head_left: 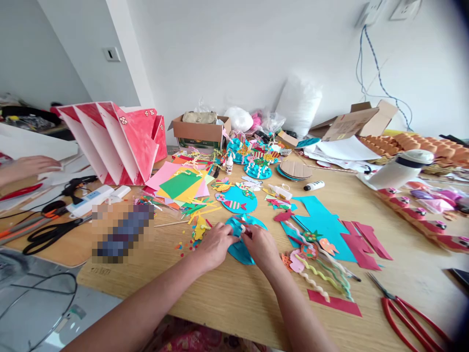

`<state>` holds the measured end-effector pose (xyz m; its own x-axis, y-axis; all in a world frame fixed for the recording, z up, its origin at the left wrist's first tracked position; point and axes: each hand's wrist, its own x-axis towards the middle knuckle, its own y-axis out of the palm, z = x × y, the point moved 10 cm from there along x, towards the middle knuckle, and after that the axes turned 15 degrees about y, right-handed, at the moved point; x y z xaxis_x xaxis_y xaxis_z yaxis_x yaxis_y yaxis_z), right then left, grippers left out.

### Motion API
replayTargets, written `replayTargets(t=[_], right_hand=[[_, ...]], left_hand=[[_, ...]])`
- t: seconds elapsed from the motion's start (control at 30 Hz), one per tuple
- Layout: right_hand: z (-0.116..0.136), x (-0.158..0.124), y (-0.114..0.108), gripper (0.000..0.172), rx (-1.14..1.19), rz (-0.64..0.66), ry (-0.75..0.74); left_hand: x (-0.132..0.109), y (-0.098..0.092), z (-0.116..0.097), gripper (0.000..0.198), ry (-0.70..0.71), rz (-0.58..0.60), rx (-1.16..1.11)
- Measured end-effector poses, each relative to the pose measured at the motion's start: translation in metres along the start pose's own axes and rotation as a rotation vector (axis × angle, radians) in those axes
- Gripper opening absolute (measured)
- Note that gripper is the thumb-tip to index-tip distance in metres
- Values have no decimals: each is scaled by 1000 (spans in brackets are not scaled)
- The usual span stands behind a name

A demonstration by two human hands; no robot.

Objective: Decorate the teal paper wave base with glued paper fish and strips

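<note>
A round blue paper piece (246, 255) lies on the table under both of my hands, its surface wrinkled. My left hand (219, 243) is closed, with fingertips pressed on its left side. At its middle, my right hand (261, 246) is pinched, and a small white piece (243, 229) shows at the fingertips. Just beyond is a blue disc (246, 193) bearing a striped paper fish (234, 205). Yellow paper cut-outs (200, 228) lie left of my left hand. Right of my right hand are paper sea-creature cut-outs and twisted pipe cleaners (314, 271).
Red-handled scissors (399, 308) lie front right, black scissors (54, 233) at left. Blue sheet (326, 225), red strips, coloured paper stack (181, 185), cardboard discs (295, 169) and glue bottle (281, 191) surround the work. A red-and-white folded board (135, 146) stands left; another person's hand (31, 166) is beyond.
</note>
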<state>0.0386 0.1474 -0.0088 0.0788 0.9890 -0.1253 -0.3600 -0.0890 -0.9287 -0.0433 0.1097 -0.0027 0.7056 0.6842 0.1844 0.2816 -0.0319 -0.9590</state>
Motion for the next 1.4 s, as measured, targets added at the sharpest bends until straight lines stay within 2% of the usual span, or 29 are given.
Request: replayTargets(t=[0.17, 0.5, 0.73, 0.87, 1.0, 1.07, 1.13, 1.23, 1.4], right_hand=[[1, 0, 0, 21, -7, 11, 0], [-1, -4, -1, 19, 9, 40, -5], [-10, -23, -19, 18, 59, 29, -18], [-36, -51, -35, 15, 116, -9, -56], [-98, -66, -46, 18, 109, -27, 36], [-130, -65, -53, 21, 66, -62, 123], [-150, -61, -62, 23, 7, -113, 178], [-156, -50, -66, 22, -106, -147, 193], [-148, -32, -50, 18, -242, -107, 158]], left_hand=[[-2, -7, 5, 30, 10, -71, -45], [-4, -5, 5, 33, 4, -87, -62], [-7, -9, 2, 34, 22, -108, -62], [-16, -15, -6, 27, 9, -112, -89], [-18, -11, -22, 17, 6, -38, -143], [-16, -4, -33, 17, 21, 13, -166], [-12, 5, -44, 17, 46, 47, -192], [-6, 14, -58, 19, 97, 43, -238], [-3, 19, -68, 28, 152, 16, -273]])
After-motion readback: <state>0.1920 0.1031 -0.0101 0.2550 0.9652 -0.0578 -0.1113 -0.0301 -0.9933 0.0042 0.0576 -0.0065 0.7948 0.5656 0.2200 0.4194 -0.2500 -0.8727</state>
